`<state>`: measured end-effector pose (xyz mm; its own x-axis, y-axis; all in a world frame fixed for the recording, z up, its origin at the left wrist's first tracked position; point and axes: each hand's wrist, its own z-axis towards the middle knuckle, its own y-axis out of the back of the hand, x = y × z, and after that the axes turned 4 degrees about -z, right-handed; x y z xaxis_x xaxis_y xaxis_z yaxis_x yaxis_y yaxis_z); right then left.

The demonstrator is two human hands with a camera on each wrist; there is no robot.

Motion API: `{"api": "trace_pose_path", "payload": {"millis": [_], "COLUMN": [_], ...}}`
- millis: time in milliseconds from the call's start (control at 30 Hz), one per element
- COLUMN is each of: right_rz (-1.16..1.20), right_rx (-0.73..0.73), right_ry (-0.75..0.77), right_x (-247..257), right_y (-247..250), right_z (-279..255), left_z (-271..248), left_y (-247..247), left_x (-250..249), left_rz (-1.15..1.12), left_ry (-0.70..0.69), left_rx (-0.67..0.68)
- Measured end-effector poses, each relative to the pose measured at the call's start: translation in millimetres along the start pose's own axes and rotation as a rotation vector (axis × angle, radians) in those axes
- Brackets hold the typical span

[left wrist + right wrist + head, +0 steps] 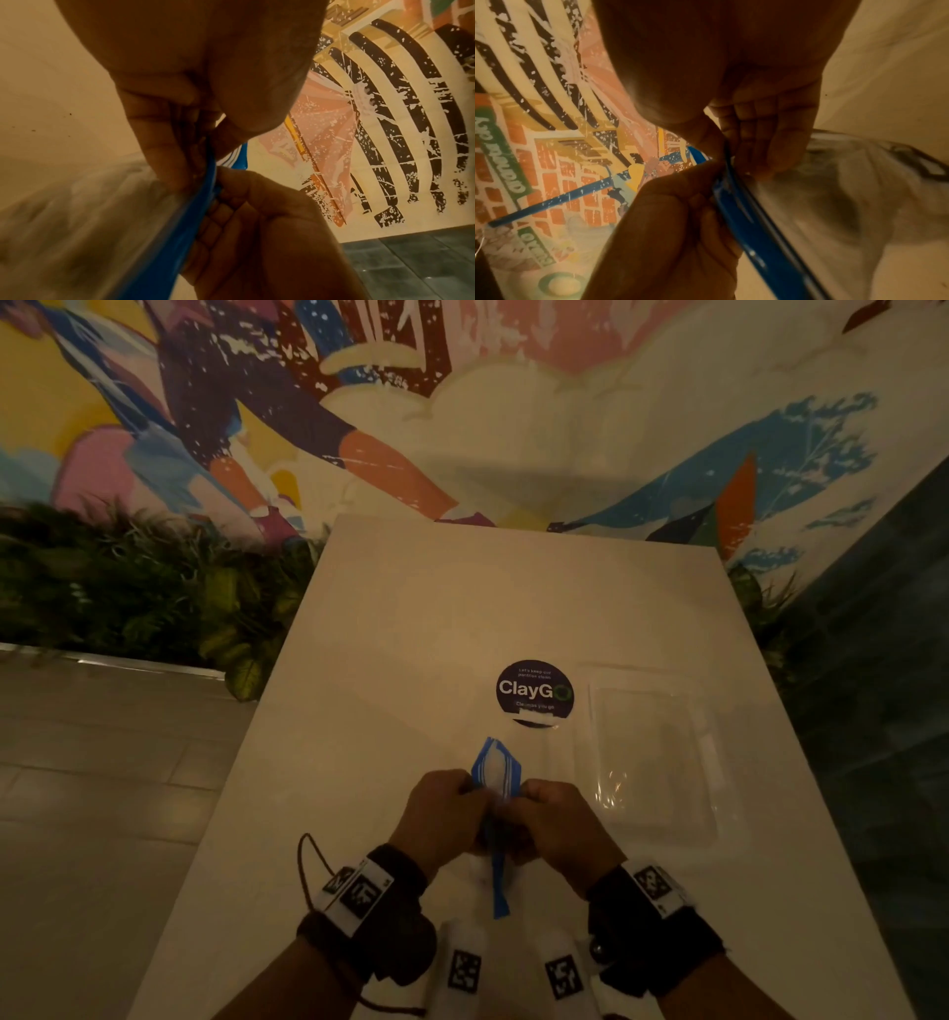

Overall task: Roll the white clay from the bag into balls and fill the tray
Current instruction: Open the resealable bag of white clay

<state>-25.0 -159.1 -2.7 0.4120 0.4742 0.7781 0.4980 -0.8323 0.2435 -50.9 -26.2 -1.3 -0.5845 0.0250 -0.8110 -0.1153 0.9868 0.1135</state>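
White table (390,618), both hands (441,814) pinching bag (495,770), tray (652,747) right

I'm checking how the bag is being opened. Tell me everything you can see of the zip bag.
The zip bag is clear soft plastic with a blue zip strip along its mouth, bearing thin white lines. It is held above the white table, edge-on to the head camera. The left hand and right hand each pinch one side of the strip. The wrist views show a pale, blurred body below the strip; its contents cannot be made out.
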Motion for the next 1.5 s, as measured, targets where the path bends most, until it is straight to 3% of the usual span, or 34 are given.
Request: {"api": "trace_pose_path", "payload": {"millis": [233, 500, 733, 1067, 1500], "right_rz": [0.250, 0.191, -0.045, 0.153, 0.327], "right_rx": [-0.021, -0.073, -0.031, -0.156, -0.269], "right_ry": [-0.054, -0.050, 0.021, -0.038, -0.029], "right_x": [3, 4, 7, -5, -12], "right_y": [4, 4, 2, 10, 10], "right_z": [-3, -4, -9, -1, 3], "left_z": [2, -10, -8, -5, -4], "left_y": [7, 7, 7, 20, 26], "left_x": [3, 1, 1, 4, 7], "left_rz": [-0.240, 0.062, 0.013, -0.258, -0.440], "left_ry": [0.050, 0.061, -0.017, 0.018, 0.047], "left_rx": [-0.084, 0.086, 0.030, -0.119, -0.183]}}
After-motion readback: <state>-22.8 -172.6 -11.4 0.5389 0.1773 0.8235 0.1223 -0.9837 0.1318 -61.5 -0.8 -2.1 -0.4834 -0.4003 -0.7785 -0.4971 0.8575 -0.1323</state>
